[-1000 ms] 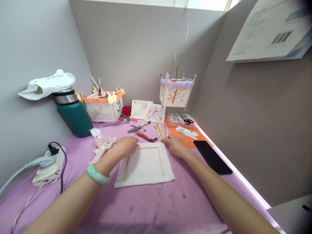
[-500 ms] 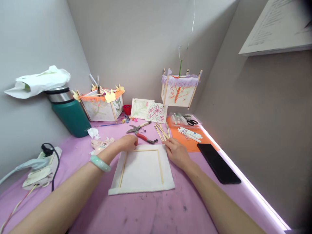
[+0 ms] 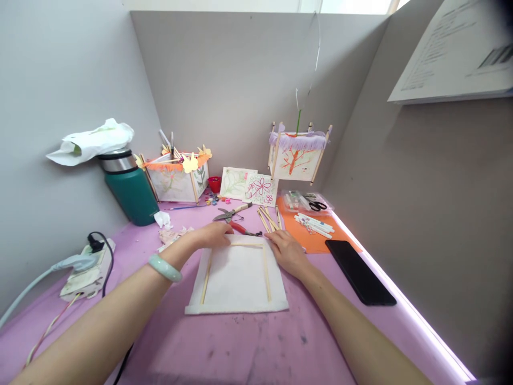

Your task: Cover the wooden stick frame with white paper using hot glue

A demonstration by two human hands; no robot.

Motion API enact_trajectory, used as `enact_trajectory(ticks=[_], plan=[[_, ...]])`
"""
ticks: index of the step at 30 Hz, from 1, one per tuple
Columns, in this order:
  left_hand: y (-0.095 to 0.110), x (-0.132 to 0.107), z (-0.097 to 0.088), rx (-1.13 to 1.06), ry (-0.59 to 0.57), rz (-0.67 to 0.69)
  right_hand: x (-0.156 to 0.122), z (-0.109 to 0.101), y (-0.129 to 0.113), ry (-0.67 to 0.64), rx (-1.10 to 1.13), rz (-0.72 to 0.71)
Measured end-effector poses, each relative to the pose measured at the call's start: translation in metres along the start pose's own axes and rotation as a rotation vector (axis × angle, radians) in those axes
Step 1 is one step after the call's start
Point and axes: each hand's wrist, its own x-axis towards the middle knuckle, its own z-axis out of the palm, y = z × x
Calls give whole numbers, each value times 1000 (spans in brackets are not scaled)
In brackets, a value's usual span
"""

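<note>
A square of white paper lies on the purple table with thin wooden sticks laid along its left, far and right sides. My left hand, a green bangle on its wrist, presses with curled fingers on the far left corner of the stick frame. My right hand rests flat with fingers spread at the far right corner, touching the far stick's end.
Red-handled pliers and loose sticks lie just beyond the paper. Two paper lanterns, drawings, markers on an orange sheet, a black phone, a green flask and a power strip surround it.
Both hands stay at the far corners of the frame; the right hand has slid slightly left onto the corner. Mostly the camera has shifted.
</note>
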Motion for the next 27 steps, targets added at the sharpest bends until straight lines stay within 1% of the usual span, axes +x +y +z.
enact_trajectory(ticks=[5, 9, 13, 16, 18, 20, 22, 24, 25, 26, 27], plan=[[-3, -2, -1, -40, -6, 49, 3, 3, 0, 1, 11, -16], [-6, -2, 1, -79, -3, 66, 6, 4, -1, 12, 10, 14], [-8, -2, 1, -106, -5, 64, 7, 0, -2, 28, 9, 41], [-5, -7, -9, -198, -40, 40, 5, -6, 1, 43, 36, 62], [-2, -13, -23, -272, -61, 49, 3, -10, 5, 73, 52, 92], [2, -22, -38, -315, -44, 68, 1, -15, 11, 128, 58, 118], [4, -32, -51, -339, 31, 45, 1, -20, 15, 204, 72, 129], [7, -46, -56, -389, 171, -39, 0, -27, 15, 273, 100, 129], [8, -54, -54, -450, 270, -99, -1, -30, 14, 296, 118, 131], [10, -62, -48, -544, 386, -163, -2, -34, 11, 310, 137, 134], [13, -71, -38, -669, 498, -236, -5, -38, 7, 314, 155, 138]])
